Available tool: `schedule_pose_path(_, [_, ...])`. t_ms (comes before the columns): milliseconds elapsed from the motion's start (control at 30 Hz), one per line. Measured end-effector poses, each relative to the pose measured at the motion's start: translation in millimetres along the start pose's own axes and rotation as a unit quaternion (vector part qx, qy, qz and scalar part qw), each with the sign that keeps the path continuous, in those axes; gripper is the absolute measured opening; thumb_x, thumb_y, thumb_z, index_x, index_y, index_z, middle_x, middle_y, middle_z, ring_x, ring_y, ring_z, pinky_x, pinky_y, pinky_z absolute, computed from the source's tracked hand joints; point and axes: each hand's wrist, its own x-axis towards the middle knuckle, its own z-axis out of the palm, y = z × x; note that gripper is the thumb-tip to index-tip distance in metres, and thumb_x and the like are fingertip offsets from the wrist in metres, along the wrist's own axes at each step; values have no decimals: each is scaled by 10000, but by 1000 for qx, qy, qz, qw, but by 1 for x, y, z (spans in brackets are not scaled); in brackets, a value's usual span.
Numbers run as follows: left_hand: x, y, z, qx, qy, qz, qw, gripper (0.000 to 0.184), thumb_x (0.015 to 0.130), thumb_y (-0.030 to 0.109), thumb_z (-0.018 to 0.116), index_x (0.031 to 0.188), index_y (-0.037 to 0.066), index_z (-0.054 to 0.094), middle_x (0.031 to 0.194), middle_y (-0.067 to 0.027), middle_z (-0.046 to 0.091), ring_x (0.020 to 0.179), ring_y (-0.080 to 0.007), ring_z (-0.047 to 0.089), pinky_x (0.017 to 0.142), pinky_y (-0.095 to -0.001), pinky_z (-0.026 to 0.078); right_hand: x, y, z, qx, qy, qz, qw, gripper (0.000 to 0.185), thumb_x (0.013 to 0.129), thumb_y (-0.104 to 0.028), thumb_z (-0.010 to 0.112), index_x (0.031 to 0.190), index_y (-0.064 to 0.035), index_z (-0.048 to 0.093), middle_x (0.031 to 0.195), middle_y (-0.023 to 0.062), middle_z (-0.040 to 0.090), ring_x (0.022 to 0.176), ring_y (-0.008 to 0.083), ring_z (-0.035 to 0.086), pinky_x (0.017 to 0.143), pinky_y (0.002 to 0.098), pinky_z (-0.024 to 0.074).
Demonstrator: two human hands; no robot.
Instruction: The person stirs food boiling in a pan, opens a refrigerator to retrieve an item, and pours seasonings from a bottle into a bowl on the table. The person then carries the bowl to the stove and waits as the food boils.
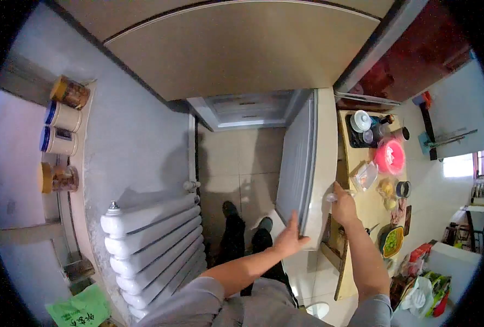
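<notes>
The cabinet door (296,158) is standing open, its pale inner panel lying at twelve o'clock from the left hand (291,240) and at ten to eleven from the right hand (343,207). The left hand is spreading wide, touching the door's near edge without wrapping round it; if the door is swinging in, those fingers could be getting caught at the rim. The right hand is closing narrowly on what looks like clear plastic (332,197), which could be slipping because the grip is so small. From the door, the drawers (247,109) are sitting at ten to eleven o'clock. The table (364,210) is standing at four, where the door could be knocking it if opening wider; the radiator (154,234) is lying at eight.
</notes>
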Motion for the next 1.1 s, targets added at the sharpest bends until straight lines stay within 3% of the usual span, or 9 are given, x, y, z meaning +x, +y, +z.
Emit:
schedule_pose_path(367, [53,20,75,26,-100,-16,995,906,802,374,668,1412,-52,151,1408,-263,281,1279,-387,363,1062,-409,328,-9,38,-33,-42,52,39,997,405,727,14,519,1131,22,552,1041,220,598,988,382,552,875,429,444])
schedule_pose_path(500, [118,-25,-22,-1,-92,-1,996,652,857,339,603,1364,17,350,1261,-260,477,1149,-352,492,969,-397,404,-2,31,-66,-85,116,59,988,425,689,82,484,1082,-27,600,1027,201,595,966,384,562,836,426,462])
schedule_pose_path(567, [175,-26,-114,16,-99,-108,989,436,918,328,498,1207,2,487,1123,-141,580,974,-277,560,874,-369,445,12,4,-97,-49,142,62,987,393,714,82,493,1075,-32,598,1037,202,588,950,377,570,817,398,466])
schedule_pose_path(633, [259,-138,-160,33,27,-94,995,266,907,335,495,946,95,603,864,-69,602,807,-224,572,755,-357,472,30,-38,-121,-49,129,51,989,354,741,71,513,1074,-23,591,1038,196,591,940,353,582,820,376,466])
schedule_pose_path(667, [234,-56,-227,-286,57,-84,953,172,946,252,464,897,104,538,826,-28,531,703,-148,497,681,-297,458,44,-55,-126,-14,118,43,992,341,751,68,519,1074,-16,587,1038,191,592,943,340,585,829,368,465])
schedule_pose_path(767, [262,-23,-309,-465,212,-27,859,237,896,239,544,1077,90,513,935,-58,609,904,-230,604,810,-392,497,91,-88,-101,154,60,41,985,303,780,55,538,1074,-2,581,1039,176,598,966,294,588,849,347,462])
schedule_pose_path(867, [319,-47,-354,-625,172,-7,761,286,955,225,470,1198,73,468,1169,-84,535,1053,-211,549,899,-353,467,147,-115,-55,173,39,-35,984,264,809,34,551,1070,5,581,1025,152,614,960,239,602,830,329,477])
schedule_pose_path(1000, [367,-53,-365,-432,256,128,855,316,936,201,463,1225,72,477,1227,-89,516,1130,-250,501,958,-397,426,247,-137,27,293,-17,-24,956,224,847,-56,574,1061,7,583,1021,142,624,896,223,624,772,329,493])
schedule_pose_path(1100, [382,-48,-381,-284,318,178,887,320,932,220,473,1215,70,486,1211,-88,522,1112,-251,507,955,-395,429,313,-165,52,343,-47,-32,938,291,833,-119,577,1089,18,594,1057,218,615,961,351,604,847,397,479])
